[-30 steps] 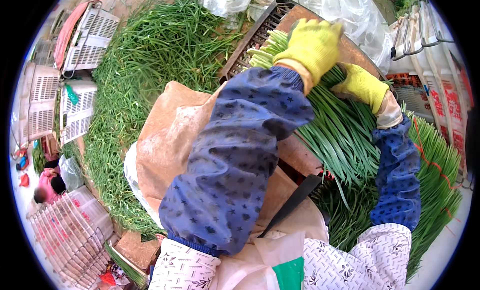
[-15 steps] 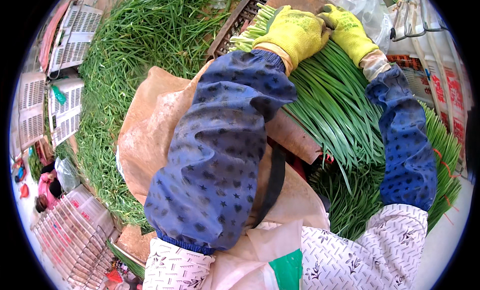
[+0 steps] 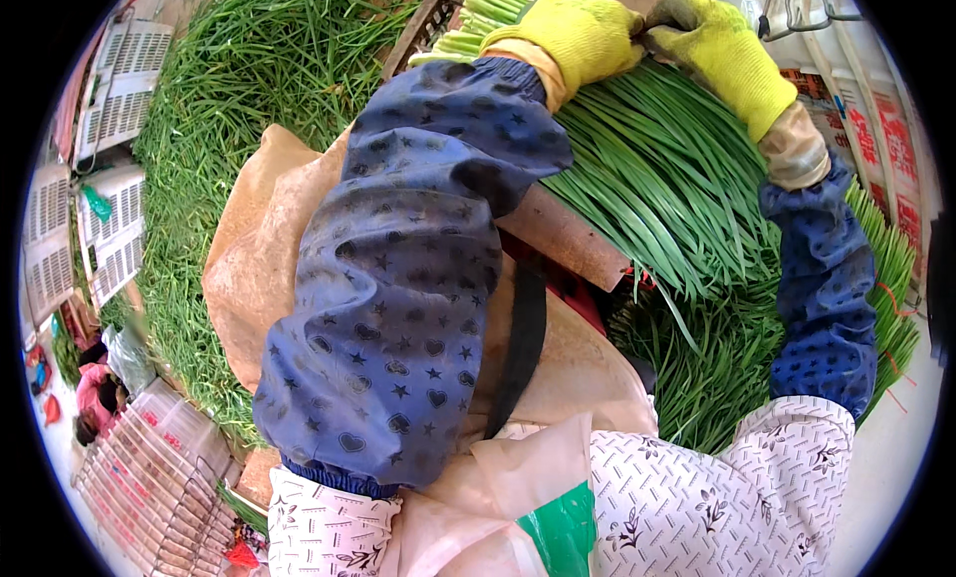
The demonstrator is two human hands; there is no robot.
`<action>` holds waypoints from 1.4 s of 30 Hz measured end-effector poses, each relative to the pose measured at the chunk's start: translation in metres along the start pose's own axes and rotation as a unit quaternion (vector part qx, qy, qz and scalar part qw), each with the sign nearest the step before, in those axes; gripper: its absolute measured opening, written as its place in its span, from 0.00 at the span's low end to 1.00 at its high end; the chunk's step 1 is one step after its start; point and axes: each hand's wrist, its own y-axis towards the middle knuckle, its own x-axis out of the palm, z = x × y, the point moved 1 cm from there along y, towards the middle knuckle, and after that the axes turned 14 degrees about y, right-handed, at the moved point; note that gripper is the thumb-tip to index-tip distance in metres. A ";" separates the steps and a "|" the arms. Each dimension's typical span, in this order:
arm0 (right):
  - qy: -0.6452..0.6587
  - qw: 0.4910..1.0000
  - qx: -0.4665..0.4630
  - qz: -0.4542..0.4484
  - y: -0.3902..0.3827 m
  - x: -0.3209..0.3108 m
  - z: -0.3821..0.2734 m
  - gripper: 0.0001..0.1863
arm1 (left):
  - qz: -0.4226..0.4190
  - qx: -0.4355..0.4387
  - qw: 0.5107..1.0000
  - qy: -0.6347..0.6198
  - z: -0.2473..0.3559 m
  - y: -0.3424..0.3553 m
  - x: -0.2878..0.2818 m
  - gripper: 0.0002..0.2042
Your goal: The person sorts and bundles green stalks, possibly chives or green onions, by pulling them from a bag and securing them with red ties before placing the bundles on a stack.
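A bundle of long green chives [image 3: 657,169] lies slantwise on a brown board, pale stem ends [image 3: 488,14] at the upper left and leaves drooping to the lower right. My left hand [image 3: 573,41], in a yellow knit glove, rests over the bundle near the stems, its fingers closed. Just right of it is my right hand [image 3: 722,59], in a matching glove with dark fingertips, pinched closed. The two sets of fingertips meet above the chives; whatever is between them is hidden or too small to make out.
Loose chives [image 3: 279,69] heap at the left. Below the bundle sit more chives [image 3: 687,368], and upright chives with red ties [image 3: 886,318] stand at far right. White plastic crates [image 3: 115,219] line the left side, with a person in pink [image 3: 98,393] beyond. Metal hooks [image 3: 797,14] hang upper right.
The view has shifted slightly. My right forearm has swung outward and the right glove has turned, while the fingertips of both hands stay together over the chives.
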 end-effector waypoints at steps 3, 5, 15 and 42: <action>-0.149 0.957 -0.187 0.166 -0.030 0.019 -0.017 0.15 | -0.043 -0.041 0.998 -0.003 0.003 -0.006 0.001 0.13; -0.142 0.957 -0.114 0.226 -0.055 0.040 -0.029 0.39 | 0.032 -0.019 0.999 -0.032 0.003 -0.017 0.004 0.12; -0.189 0.971 0.036 0.141 -0.110 0.110 -0.035 0.67 | -0.047 0.013 0.994 0.101 0.023 -0.028 -0.007 0.11; 0.115 0.984 -0.128 -0.052 -0.088 0.156 0.022 0.20 | 0.131 -0.090 0.969 -0.191 0.030 -0.239 -0.234 0.13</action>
